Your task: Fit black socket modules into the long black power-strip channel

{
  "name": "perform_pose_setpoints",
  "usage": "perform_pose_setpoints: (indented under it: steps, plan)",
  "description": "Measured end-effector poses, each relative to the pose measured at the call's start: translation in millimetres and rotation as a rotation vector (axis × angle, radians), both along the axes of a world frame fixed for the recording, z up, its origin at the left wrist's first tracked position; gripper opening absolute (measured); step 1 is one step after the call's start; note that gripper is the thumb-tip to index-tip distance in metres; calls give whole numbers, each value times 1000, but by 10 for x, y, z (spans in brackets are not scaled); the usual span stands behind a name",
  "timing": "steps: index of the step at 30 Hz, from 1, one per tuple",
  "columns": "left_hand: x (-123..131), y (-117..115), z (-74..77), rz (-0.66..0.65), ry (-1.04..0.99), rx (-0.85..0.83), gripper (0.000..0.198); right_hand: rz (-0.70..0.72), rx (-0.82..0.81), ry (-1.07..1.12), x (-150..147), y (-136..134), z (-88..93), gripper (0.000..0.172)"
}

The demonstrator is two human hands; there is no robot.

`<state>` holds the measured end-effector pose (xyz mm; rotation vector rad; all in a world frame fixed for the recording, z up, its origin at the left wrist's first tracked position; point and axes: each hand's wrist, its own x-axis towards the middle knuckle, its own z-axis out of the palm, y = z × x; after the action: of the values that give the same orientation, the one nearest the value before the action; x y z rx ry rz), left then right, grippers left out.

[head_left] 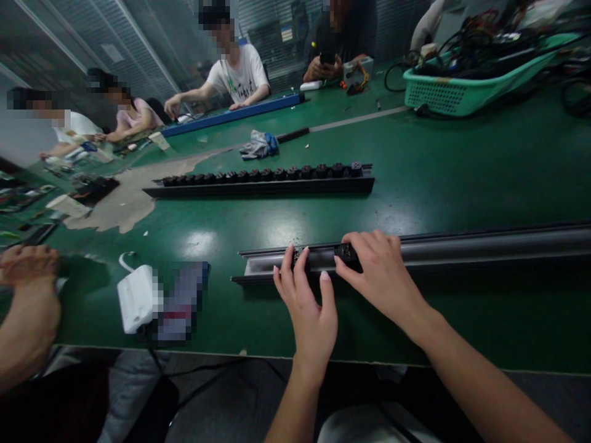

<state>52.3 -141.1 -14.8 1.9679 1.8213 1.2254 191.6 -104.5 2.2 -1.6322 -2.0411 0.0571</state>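
Observation:
A long black channel rail (480, 249) with a grey inner face lies along the near side of the green table. Two small black connector-like blocks sit in its left part. My left hand (307, 307) is at the left block (301, 255), fingers stretched over it and partly hiding it, thumb apart. My right hand (383, 271) grips the right block (346, 252) between thumb and fingers, inside the channel. Farther back, a shorter black rail (263, 187) holds a row of several similar dark blocks.
A white adapter (136, 298) with a cable and a blurred dark item (182, 301) lie left of the rail. Another person's arm (30, 307) rests at far left. Gloves (258, 145), a blue rail (235, 115), a green basket (475, 92) and several people are across the table.

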Motion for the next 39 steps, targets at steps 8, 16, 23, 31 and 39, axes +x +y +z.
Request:
perform_pose_setpoints:
  steps: [8,16,23,31,39]
  plan:
    - [-2,5,3,-6,-6,4,42,-18,18,11,24,17,-10,17]
    - [5,-2,14,0,-19,-8,41,-29,27,2,46,22,-12,16]
    - [2,2,20,0,-17,-13,41,-52,19,-8,42,16,0,16]
    - [0,-4,14,3,-14,-14,41,-59,35,-8,72,34,-18,15]
    - [3,9,11,2,-5,7,41,-37,-45,-90,103,24,41,15]
